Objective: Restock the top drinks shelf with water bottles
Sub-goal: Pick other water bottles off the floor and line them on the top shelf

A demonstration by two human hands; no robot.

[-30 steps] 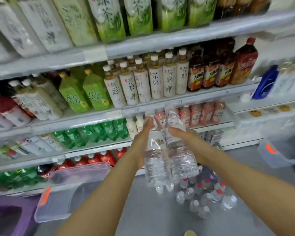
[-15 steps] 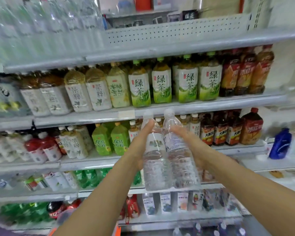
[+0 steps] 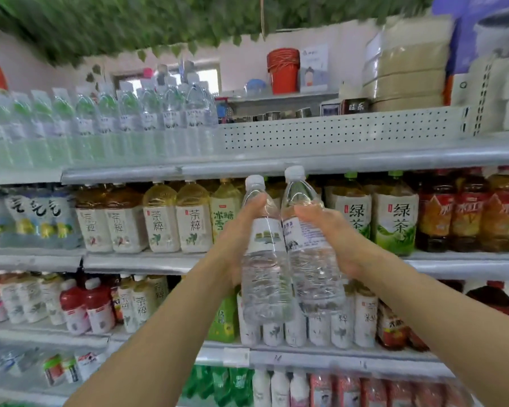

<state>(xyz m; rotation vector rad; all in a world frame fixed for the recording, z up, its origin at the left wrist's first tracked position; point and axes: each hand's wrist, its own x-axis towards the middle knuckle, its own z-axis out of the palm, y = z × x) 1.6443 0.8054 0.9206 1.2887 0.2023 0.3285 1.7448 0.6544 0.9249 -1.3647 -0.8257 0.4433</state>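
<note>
I see a tall run of grey metal store shelving filling the frame from edge to edge, with a pale wall behind it and green hanging foliage across the top. The top shelf crosses the upper middle of the frame; its right half shows a bare perforated back panel, while its left half is packed with a row of clear water bottles, blurred toward the far left. Above and behind, at upper centre, I make out a red bucket and, to the upper right, stacked beige rolls. The shelf below, across the middle of the frame, carries tea bottles with white labels on the left, green tea bottles on the right and dark red-labelled bottles at the far right. Lower shelves hold more mixed drinks.

At centre frame I see two clear water bottles upright and touching side by side, just under the top shelf's front lip. My left hand wraps its fingers round the left bottle, thumb up near the shoulder. My right hand curls round the right bottle from the right side. Both caps are white.
</note>
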